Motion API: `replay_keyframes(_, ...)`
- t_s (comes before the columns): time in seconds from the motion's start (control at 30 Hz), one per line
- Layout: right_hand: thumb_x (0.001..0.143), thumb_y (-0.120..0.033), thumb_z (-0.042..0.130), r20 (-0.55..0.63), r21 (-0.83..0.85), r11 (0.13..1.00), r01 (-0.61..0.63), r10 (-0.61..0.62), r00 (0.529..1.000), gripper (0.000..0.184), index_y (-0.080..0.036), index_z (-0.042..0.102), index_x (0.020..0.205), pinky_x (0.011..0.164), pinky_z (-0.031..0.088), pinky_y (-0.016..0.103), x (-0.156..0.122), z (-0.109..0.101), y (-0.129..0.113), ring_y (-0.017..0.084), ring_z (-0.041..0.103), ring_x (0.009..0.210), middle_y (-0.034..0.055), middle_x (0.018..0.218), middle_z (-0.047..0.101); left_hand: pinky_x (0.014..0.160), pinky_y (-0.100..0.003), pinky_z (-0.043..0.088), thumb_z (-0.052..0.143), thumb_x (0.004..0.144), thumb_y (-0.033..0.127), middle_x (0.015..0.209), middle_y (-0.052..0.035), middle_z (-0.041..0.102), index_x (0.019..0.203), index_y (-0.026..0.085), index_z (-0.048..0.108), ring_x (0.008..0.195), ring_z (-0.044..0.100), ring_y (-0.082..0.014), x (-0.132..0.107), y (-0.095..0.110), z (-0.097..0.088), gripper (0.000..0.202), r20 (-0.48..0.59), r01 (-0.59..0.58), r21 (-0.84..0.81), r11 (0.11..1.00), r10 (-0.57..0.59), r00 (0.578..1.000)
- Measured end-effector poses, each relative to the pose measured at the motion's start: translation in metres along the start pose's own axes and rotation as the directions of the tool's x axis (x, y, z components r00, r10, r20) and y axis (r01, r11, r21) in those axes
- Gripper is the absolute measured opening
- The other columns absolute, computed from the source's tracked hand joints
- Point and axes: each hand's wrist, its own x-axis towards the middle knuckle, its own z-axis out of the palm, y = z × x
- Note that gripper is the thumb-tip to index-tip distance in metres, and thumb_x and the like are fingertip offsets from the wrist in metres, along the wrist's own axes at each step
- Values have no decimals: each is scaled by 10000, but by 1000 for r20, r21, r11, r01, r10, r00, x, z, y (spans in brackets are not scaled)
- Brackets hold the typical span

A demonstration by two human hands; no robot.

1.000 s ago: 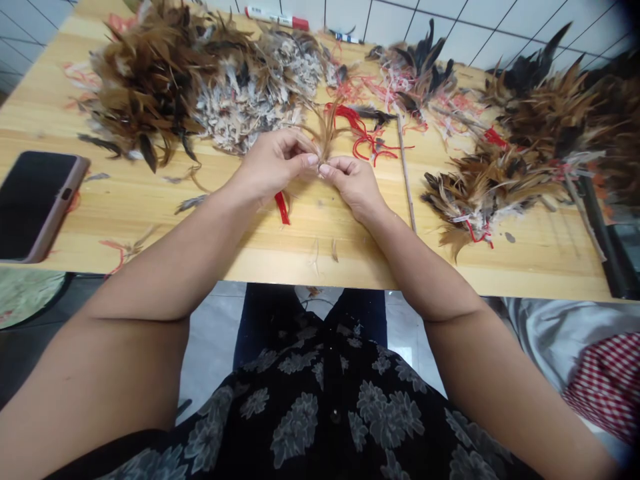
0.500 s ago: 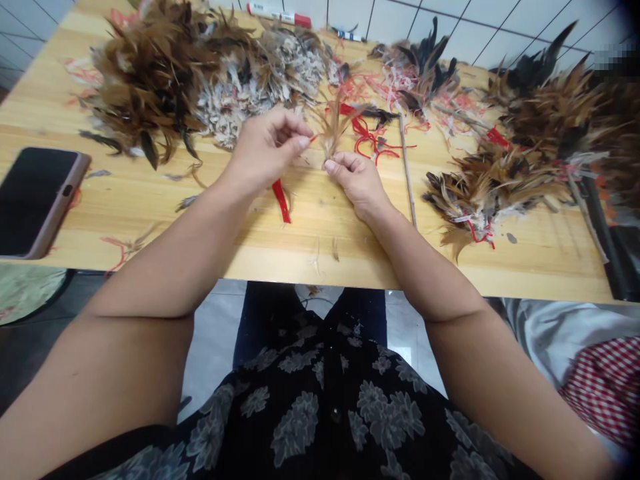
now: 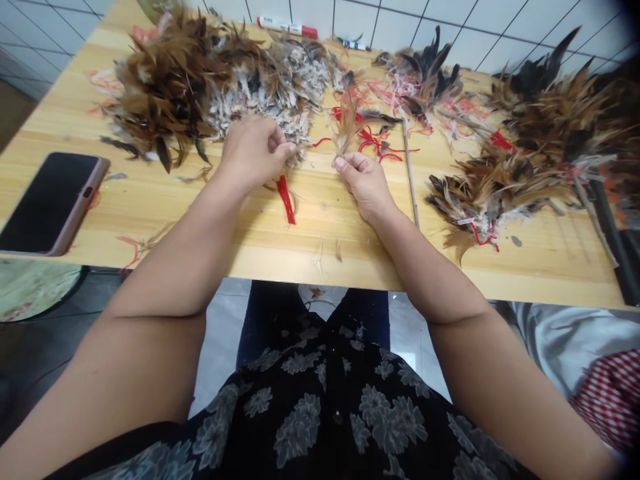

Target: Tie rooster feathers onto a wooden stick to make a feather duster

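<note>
My right hand (image 3: pixel 364 181) pinches the quill ends of a small bunch of brown feathers (image 3: pixel 345 125) that fans upward over the wooden table (image 3: pixel 320 240). My left hand (image 3: pixel 254 152) is closed at the near edge of the big pile of brown and grey-white feathers (image 3: pixel 225 80); its fingertips pinch together, and what they hold is too small to make out. A red string (image 3: pixel 323 141) runs between the two hands. A short red strip (image 3: pixel 287 199) lies on the table just below my left hand.
A phone (image 3: pixel 53 203) lies face up at the table's left edge. A thin stick (image 3: pixel 411 170) lies right of my right hand. More feather bundles (image 3: pixel 520 167) with red ties (image 3: pixel 373 140) fill the right side. A red-capped marker (image 3: pixel 287 27) lies at the back.
My left hand has drawn away from my right hand, moving left to the edge of the feather pile. The right hand keeps the small bunch.
</note>
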Motion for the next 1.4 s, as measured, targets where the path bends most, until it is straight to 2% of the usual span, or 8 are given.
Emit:
replay_keyframes(0.13, 893, -815, 933, -25, -37, 999, -38, 37, 999, 678, -239, 580, 844, 683, 409, 254, 0, 1, -1, 125, 456, 781, -34, 747, 461, 1285, -496, 412, 933, 905, 281, 905, -85, 688, 743, 244, 651, 1215, 679, -391, -8, 14, -4, 327, 67, 43, 242, 969, -61, 996)
replay_keyframes(0.4, 944, -678, 955, -24, -69, 997, -25, 23, 999, 580, -242, 583, 850, 736, 407, 280, 1, -2, 2, 152, 484, 831, -23, 779, 459, 1163, -438, 504, 849, 746, 84, 686, -6, 568, 656, 285, 679, 1032, 684, -336, -2, -6, 1, 278, 163, 39, 204, 978, -73, 984)
replay_keyframes(0.5, 937, -683, 960, -36, -64, 998, -24, 22, 999, 579, -238, 601, 848, 749, 423, 278, 2, -2, 3, 154, 501, 844, -20, 784, 482, 1115, -449, 528, 886, 831, 83, 683, -4, 630, 733, 245, 738, 899, 651, -274, -6, 3, -2, 240, 168, 78, 31, 996, -82, 982)
replay_keyframes(0.6, 918, -720, 961, -35, -52, 999, -10, 9, 999, 603, -231, 614, 846, 754, 440, 270, 3, -1, 5, 146, 508, 844, -19, 792, 515, 983, -433, 586, 1020, 942, 324, 738, -3, 699, 845, 238, 765, 849, 672, -237, -11, 12, -2, 286, 227, 113, -322, 940, -39, 973)
replay_keyframes(0.73, 886, -761, 966, -23, -65, 998, -2, 1, 1000, 643, -225, 615, 835, 757, 425, 274, 4, 2, 7, 137, 497, 839, -20, 805, 522, 815, -400, 603, 1150, 815, 562, 799, -7, 763, 857, 254, 743, 798, 715, -210, -13, 16, 5, 512, 309, 168, -538, 826, 8, 951)
replay_keyframes(0.9, 894, -686, 992, 8, -98, 995, -12, 12, 1000, 614, -222, 600, 806, 761, 413, 279, 2, 5, 3, 136, 478, 831, -23, 778, 511, 793, -345, 660, 1103, 899, 346, 819, -13, 774, 865, 219, 696, 813, 786, -190, -16, 18, 21, 428, 321, 195, -572, 797, -1, 947)
replay_keyframes(1.1, 916, -690, 973, 93, -114, 993, 32, -21, 995, 646, -211, 568, 763, 707, 370, 265, 7, 5, 9, 106, 416, 763, -39, 736, 464, 669, -296, 590, 1077, 841, 234, 776, -7, 764, 798, 203, 738, 693, 717, -172, -15, 12, 40, 343, 216, 84, -566, 820, 49, 975)
replay_keyframes(1.4, 877, -753, 980, 140, -96, 994, 52, -38, 989, 682, -203, 586, 785, 692, 347, 250, 13, 0, 20, 96, 404, 750, -46, 732, 459, 806, -329, 529, 1221, 764, 509, 849, 13, 788, 882, 208, 738, 821, 653, -169, -12, 2, 43, 582, 205, 58, -528, 847, 61, 977)
